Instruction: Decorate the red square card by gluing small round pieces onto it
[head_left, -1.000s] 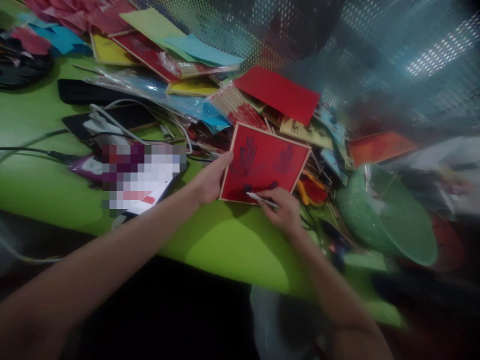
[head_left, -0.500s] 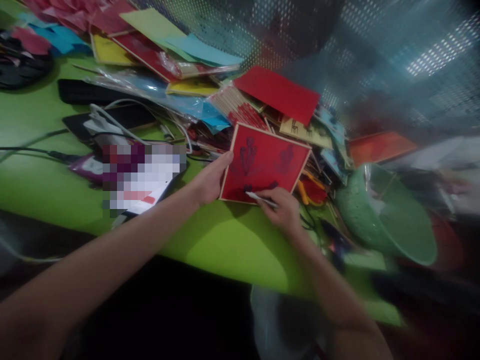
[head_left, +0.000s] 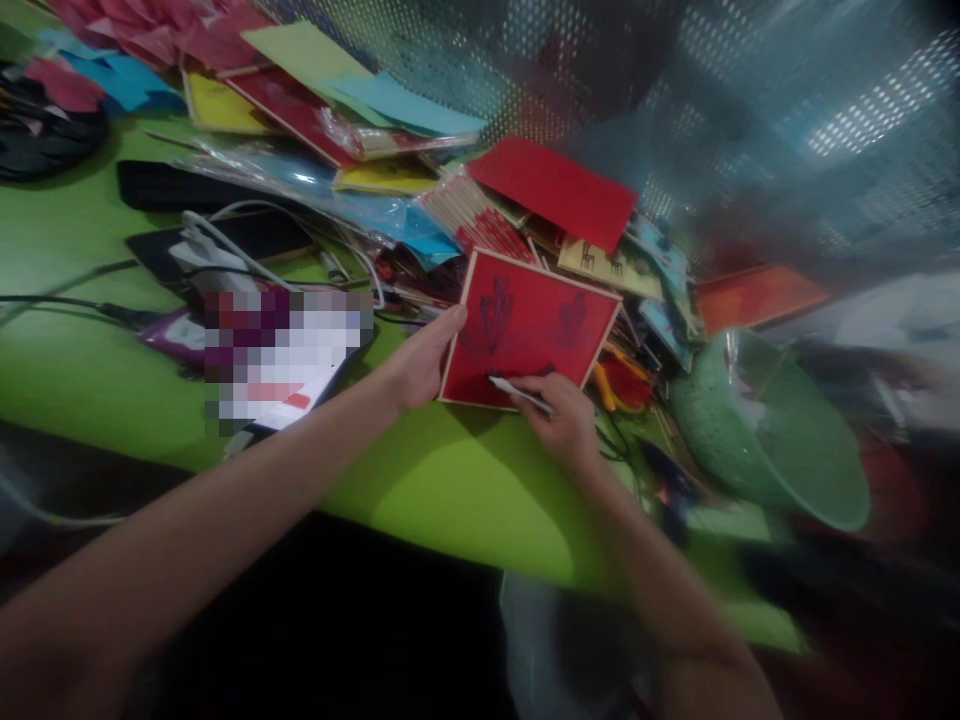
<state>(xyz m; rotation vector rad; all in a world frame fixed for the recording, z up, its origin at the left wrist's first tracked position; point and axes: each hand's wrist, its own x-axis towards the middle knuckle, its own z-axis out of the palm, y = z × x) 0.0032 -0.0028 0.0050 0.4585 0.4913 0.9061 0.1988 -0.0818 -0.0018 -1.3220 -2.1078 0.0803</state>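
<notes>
A red square card point(head_left: 536, 320) with a pale border and dark drawn figures lies tilted on the green table point(head_left: 450, 480). My left hand point(head_left: 424, 360) grips the card's left edge, thumb on top. My right hand point(head_left: 562, 415) is closed on a white pen point(head_left: 517, 392) whose tip touches the card's lower part.
Stacks of coloured cards and paper point(head_left: 360, 110) crowd the far side, with a red sheet point(head_left: 555, 190) on top. Cables and a white charger point(head_left: 202, 255) lie at left beside a blurred-out patch. A green bowl point(head_left: 772, 440) stands at right, near the table's edge.
The pen tip and my right hand have shifted slightly left and up on the card. The left hand and the card have stayed put.
</notes>
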